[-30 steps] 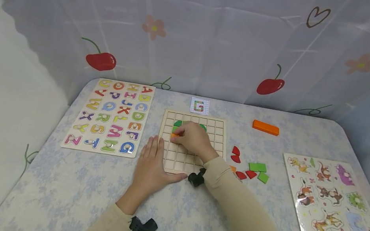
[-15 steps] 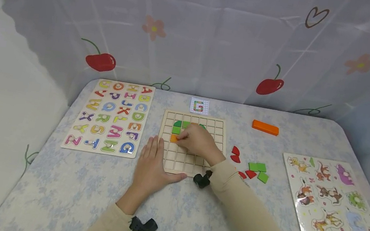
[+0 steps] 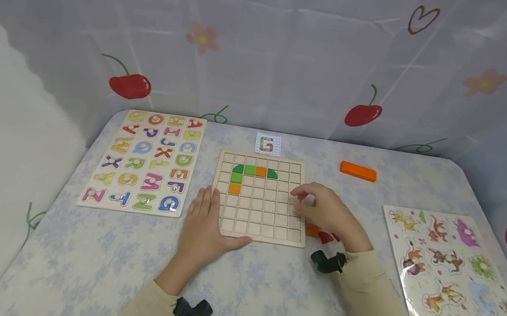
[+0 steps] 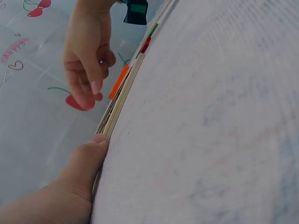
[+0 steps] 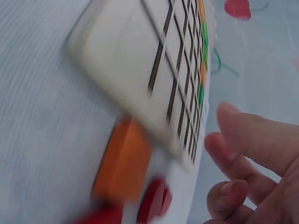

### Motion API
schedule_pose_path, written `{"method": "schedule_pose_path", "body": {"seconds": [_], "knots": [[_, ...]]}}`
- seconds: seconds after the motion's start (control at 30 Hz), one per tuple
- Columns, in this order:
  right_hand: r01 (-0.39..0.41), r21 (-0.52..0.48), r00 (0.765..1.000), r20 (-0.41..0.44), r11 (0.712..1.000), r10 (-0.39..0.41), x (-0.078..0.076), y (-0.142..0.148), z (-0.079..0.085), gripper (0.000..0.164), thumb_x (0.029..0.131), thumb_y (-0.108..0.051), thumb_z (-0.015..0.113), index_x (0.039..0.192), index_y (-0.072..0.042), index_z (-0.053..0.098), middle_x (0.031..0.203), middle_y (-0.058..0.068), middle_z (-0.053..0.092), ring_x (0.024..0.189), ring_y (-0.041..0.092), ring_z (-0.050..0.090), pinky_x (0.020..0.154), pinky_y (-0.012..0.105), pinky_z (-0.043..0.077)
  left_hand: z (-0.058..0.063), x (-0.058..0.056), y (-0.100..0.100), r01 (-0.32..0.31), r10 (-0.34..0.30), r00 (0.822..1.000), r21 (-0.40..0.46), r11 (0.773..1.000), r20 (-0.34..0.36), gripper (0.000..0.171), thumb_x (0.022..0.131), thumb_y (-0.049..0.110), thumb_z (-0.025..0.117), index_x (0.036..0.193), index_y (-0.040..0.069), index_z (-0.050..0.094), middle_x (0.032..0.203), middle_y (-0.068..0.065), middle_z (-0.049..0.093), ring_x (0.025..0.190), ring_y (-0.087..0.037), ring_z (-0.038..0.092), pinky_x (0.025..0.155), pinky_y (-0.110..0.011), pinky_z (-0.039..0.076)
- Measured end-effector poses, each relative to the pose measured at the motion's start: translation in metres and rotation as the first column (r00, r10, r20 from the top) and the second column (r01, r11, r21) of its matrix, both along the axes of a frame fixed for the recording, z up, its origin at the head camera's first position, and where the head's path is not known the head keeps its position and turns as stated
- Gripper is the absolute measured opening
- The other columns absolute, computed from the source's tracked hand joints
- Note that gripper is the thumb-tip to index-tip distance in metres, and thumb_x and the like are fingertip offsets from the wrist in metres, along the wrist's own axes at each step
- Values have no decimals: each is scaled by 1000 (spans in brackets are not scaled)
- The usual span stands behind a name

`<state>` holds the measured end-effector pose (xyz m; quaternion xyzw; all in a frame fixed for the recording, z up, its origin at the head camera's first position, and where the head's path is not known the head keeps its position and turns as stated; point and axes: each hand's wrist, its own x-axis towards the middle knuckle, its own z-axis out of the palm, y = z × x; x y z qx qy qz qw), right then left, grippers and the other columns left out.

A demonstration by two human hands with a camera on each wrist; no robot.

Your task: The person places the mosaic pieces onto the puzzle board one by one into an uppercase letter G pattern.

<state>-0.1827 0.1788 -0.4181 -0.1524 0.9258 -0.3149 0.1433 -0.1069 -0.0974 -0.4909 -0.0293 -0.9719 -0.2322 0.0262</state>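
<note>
My left hand (image 3: 204,227) rests at the wooden grid board (image 3: 269,218), straight fingers along its left edge and thumb at the front edge. In the grid, dark green rounded tiles, light green squares and orange squares (image 3: 234,189) form a top row and a short left column. My right hand (image 3: 324,209) hovers over the board's right edge, fingers loosely bent, with nothing visible between them. Below it in the right wrist view lie an orange tile (image 5: 125,161) and red rounded tiles (image 5: 153,198). The right hand and forearm hide the loose green squares in the head view.
A small card (image 3: 267,144) with a tiled G pattern lies behind the board. To the left is an alphabet puzzle (image 3: 132,202), to the right an animal puzzle (image 3: 454,229). An orange bar-shaped box (image 3: 358,171) lies at the back right.
My right hand let go of the orange tile, which now lies in the left column, and moved right toward the loose tiles. The left hand stayed on the board. The head view shifted slightly.
</note>
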Motion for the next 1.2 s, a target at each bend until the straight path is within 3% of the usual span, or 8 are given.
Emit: {"method": "schedule_pose_path", "body": {"seconds": [0.2, 0.43, 0.8, 1.07, 1.2], "knots": [[37, 122, 999, 15, 992, -39, 14, 51, 3, 39, 93, -16, 68, 132, -11, 63, 119, 12, 62, 99, 27, 55, 85, 44, 53, 1, 0, 0, 1, -1, 1000, 5, 1000, 16, 139, 62, 88, 64, 159, 2, 14, 168, -15, 9, 156, -31, 3, 126, -50, 11], [39, 213, 999, -8, 976, -38, 23, 85, -4, 38, 90, -11, 71, 128, -5, 66, 111, 13, 62, 99, 27, 56, 89, 49, 51, 1, 1, 0, 5, -5, 1000, -4, 1000, 9, 139, 62, 88, 64, 158, 2, 14, 167, -17, 9, 156, -32, 4, 126, -50, 11], [66, 117, 998, 11, 991, -68, 24, 96, -14, 19, 90, -9, 70, 109, -8, 68, 111, 11, 62, 103, 29, 55, 92, 50, 49, 1, 2, -1, 6, -6, 1000, -1, 1000, -8, 138, 62, 88, 64, 158, 0, 16, 167, -18, 10, 156, -33, 6, 125, -51, 12], [41, 36, 998, 48, 998, -43, 17, 92, -14, 15, 90, -13, 73, 100, -11, 62, 98, 6, 62, 84, 21, 51, 71, 32, 45, 1, 2, -2, -1, 1, 1000, 11, 1000, -11, 138, 63, 85, 67, 158, 0, 16, 167, -18, 10, 156, -33, 6, 125, -52, 13], [50, -8, 998, 46, 999, -50, 11, 82, -12, 15, 91, -15, 72, 101, -13, 62, 98, 6, 61, 71, 21, 49, 62, 29, 45, 1, 1, -1, 0, 0, 1000, 21, 1000, -7, 138, 63, 84, 68, 158, 1, 15, 167, -18, 10, 156, -33, 6, 125, -51, 12]]}}
